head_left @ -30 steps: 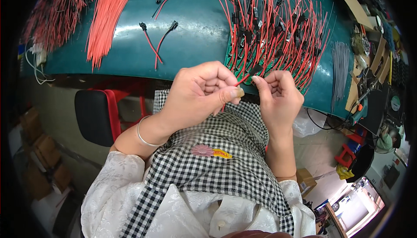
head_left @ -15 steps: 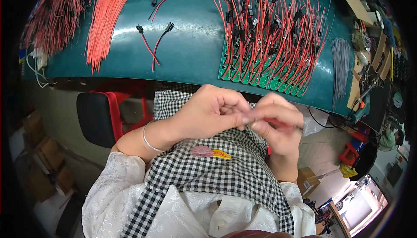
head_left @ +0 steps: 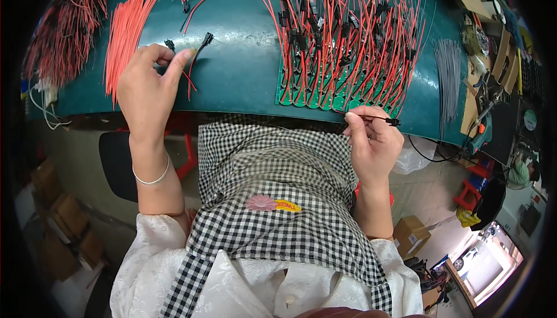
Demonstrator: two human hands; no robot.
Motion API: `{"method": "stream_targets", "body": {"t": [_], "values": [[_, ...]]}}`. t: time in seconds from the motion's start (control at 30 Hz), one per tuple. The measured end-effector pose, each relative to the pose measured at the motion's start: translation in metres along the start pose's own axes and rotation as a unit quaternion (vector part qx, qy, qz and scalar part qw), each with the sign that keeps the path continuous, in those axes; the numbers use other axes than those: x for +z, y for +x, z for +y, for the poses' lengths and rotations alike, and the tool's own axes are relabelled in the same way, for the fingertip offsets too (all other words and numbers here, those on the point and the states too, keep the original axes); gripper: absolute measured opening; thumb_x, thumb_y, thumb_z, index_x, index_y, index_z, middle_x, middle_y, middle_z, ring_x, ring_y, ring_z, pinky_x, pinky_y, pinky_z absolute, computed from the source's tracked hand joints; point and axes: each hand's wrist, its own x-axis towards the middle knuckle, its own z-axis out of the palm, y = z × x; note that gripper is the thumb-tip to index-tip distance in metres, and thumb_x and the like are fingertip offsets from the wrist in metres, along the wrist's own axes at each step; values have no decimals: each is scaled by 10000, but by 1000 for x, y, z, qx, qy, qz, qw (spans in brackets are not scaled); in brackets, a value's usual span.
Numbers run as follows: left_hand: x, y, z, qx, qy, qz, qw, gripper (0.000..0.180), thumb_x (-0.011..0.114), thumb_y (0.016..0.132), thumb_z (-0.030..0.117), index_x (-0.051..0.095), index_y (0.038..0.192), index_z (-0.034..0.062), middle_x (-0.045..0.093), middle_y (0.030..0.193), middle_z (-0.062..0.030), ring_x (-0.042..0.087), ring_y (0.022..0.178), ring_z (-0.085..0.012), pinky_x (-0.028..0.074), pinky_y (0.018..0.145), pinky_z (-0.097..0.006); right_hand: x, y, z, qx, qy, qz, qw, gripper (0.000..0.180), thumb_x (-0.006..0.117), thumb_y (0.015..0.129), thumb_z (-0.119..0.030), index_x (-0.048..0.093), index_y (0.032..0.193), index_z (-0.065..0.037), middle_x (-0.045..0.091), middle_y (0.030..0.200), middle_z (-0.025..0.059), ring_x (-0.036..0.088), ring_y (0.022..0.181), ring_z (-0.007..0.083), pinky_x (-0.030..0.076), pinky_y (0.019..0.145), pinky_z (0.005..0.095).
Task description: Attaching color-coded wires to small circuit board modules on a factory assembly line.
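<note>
My right hand [head_left: 374, 138] pinches a short wire lead [head_left: 371, 117] at the table's front edge. Its black plug pokes out to the right, beside the fingers. Over on the left, my left hand [head_left: 152, 80] is above the table with thumb and index finger apart. They hover around one connector lead [head_left: 170, 45], partly hidden behind the fingers. A second connector lead [head_left: 200, 51], red and black with a black plug, lies just right of the thumb. Green round circuit boards [head_left: 316, 99] with many red and black wires standing up from them sit behind my right hand.
A bundle of red tubes or wires [head_left: 125, 34] lies left, with a tangled red-black wire pile [head_left: 67, 34] beyond. Another lead [head_left: 202, 5] lies farther back. Grey strands [head_left: 447, 80] and a teal-handled tool [head_left: 480, 139] are right. A black-and-red chair [head_left: 119, 161] stands below the table.
My hands were together in front of my apron. The left has moved left and forward to the loose leads; the right has moved to the table edge, its lead now showing.
</note>
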Motion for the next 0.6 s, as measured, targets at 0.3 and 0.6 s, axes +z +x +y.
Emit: {"method": "stream_targets", "body": {"t": [0.3,0.6], "values": [[27,-11,11,14,-113,-25,993,173,802,838,82,676,854,-35,614,730,-32,482,610,-68,426,566,-237,-2,2,-2,-37,-62,-1,997,58,736,878,0,682,888,19,674,797,91,637,600,125,505,537,252],[26,-7,17,5,-100,-18,995,146,729,914,106,652,899,-17,591,735,-24,424,589,-70,385,547,-248,1,8,-9,-63,-127,-13,990,94,732,877,-16,641,862,-3,639,741,86,648,578,180,513,531,283]]}}
